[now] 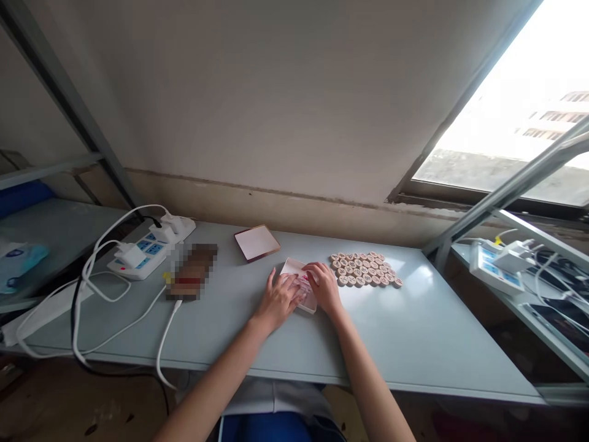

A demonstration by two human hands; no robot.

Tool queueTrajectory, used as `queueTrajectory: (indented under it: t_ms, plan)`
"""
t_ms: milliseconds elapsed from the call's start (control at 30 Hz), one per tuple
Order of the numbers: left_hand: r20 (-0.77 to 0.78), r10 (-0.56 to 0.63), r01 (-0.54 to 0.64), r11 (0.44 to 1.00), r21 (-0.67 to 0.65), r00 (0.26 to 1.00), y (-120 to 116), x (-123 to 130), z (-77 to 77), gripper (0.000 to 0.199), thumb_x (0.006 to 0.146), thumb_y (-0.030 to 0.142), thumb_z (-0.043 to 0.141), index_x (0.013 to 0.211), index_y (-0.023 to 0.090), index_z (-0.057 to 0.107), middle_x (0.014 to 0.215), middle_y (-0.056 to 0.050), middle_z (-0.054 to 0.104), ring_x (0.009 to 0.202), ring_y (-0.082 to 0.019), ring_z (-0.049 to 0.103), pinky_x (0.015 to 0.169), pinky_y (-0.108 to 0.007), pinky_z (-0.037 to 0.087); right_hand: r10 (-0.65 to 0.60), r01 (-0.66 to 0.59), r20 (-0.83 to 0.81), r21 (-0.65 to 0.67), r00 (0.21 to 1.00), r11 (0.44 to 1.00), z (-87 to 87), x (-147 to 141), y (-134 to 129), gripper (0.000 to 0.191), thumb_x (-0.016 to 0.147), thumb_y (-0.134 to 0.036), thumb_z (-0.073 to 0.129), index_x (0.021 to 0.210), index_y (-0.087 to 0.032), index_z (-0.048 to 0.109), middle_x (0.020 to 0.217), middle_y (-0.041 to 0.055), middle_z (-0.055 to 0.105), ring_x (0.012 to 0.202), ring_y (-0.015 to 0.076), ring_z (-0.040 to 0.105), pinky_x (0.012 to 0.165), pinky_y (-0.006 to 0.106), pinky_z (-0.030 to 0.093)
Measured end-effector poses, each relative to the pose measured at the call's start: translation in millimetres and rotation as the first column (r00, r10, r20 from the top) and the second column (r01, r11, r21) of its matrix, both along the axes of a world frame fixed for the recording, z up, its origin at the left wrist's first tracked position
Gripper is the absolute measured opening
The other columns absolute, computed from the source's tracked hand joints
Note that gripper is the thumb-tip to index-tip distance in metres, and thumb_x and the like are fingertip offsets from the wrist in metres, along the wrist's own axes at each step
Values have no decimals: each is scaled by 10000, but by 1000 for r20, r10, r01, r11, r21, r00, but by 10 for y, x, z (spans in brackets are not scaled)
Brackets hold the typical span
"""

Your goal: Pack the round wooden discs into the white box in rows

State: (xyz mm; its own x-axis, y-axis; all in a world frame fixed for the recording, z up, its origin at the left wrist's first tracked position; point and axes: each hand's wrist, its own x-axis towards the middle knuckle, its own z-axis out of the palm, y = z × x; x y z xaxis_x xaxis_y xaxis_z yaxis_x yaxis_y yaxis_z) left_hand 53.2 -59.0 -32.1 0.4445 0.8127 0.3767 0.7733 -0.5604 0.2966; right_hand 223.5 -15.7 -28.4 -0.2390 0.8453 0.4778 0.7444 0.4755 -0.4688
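A shallow white box [307, 310] lies on the desk between my hands. Inside it is a thin whitish sheet with red marks [304, 278], partly covered by my fingers. My left hand [277, 302] rests flat over the box's left side, its fingers spread across the sheet. From the right, my right hand [324, 287] reaches over the box with bent fingers and the thumb apart. To its right, round wooden Chinese chess pieces [363, 270] with engraved characters stand in several close rows. A box lid [257, 243] lies inside-up behind the box.
A pixelated brownish object [191, 273] is on the left of the grey desk [414, 337]. Behind it stands a power strip [150, 250] with plugs and loose white cables [161, 344]. Another power strip [494, 270] sits on the right-hand desk, beside metal frame bars [510, 190].
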Motion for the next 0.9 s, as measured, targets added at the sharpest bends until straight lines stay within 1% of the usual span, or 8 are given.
queueTrajectory:
  t_ms: [100, 200, 300, 400, 467, 600, 733, 900]
  plan:
    - [-22, -6, 6, 1000, -18, 1000, 12, -6, -13, 382, 964, 396, 290, 1205, 254, 550, 1239, -41, 570, 1152, -221, 478, 1123, -549, 137, -215, 209, 64, 88, 974, 974, 45, 135, -15, 223, 908, -201, 410, 926, -231, 630, 977, 30, 647, 944, 197, 536, 821, 332, 343]
    - [-33, -3, 2, 1000, -26, 999, 1, -7, -23, 387, 960, 408, 296, 1203, 250, 552, 1228, -55, 568, 1144, -224, 484, 1121, -546, 151, -416, 405, 80, 117, 906, 907, 80, 372, -32, 211, 894, -218, 430, 930, -229, 638, 1004, 37, 648, 961, 214, 529, 809, 337, 333]
    - [-27, 4, -4, 1000, -2, 1000, -25, 3, -10, 388, 954, 412, 314, 1206, 233, 548, 1273, -84, 530, 1188, -240, 455, 1120, -551, 146, -495, 485, 76, 116, 866, 867, 89, 598, -93, 194, 888, -254, 452, 930, -232, 640, 1000, 33, 647, 948, 210, 522, 799, 327, 337]
    - [30, 45, -46, 998, 41, 999, 22, 4, 70, 384, 947, 407, 338, 1235, 233, 522, 1375, -103, 431, 1233, -257, 416, 1114, -568, 125, -490, 481, 163, 89, 857, 872, 40, 711, -182, 178, 869, -296, 502, 951, -238, 649, 1043, 43, 631, 985, 224, 499, 799, 334, 333]
    - [84, 80, -84, 995, 48, 993, 148, -17, 157, 356, 943, 384, 356, 1218, 242, 532, 1381, -97, 419, 1209, -256, 435, 1105, -560, 154, -471, 475, 243, 45, 848, 879, -16, 721, -228, 188, 856, -301, 529, 988, -244, 650, 1084, 50, 618, 1006, 235, 488, 790, 342, 328]
    - [146, 49, -43, 998, -44, 988, 583, -102, 253, 252, 890, 312, 471, 1089, 234, 605, 1258, -76, 509, 1125, -252, 491, 998, -443, 371, -462, 490, 296, -21, 836, 872, -95, 682, -259, 198, 872, -259, 504, 1017, -243, 636, 1101, 49, 610, 1013, 228, 487, 790, 342, 330]
    - [264, 79, -42, 989, -142, 961, 897, -155, 101, 227, 850, 228, 499, 1033, 223, 633, 1146, -68, 541, 1059, -240, 531, 942, -402, 419, -425, 457, 302, -38, 853, 889, -115, 687, -260, 201, 883, -200, 460, 1011, -226, 614, 1106, 59, 606, 1041, 228, 486, 816, 350, 331]
    - [451, 56, 59, 970, -236, 891, 921, -153, -146, 233, 861, 223, 441, 984, 213, 639, 1029, -47, 577, 983, -187, 578, 881, -320, 461, -338, 355, 178, -71, 924, 932, -6, 619, -246, 163, 891, -214, 452, 977, -234, 589, 1046, 44, 631, 1005, 221, 519, 825, 352, 339]
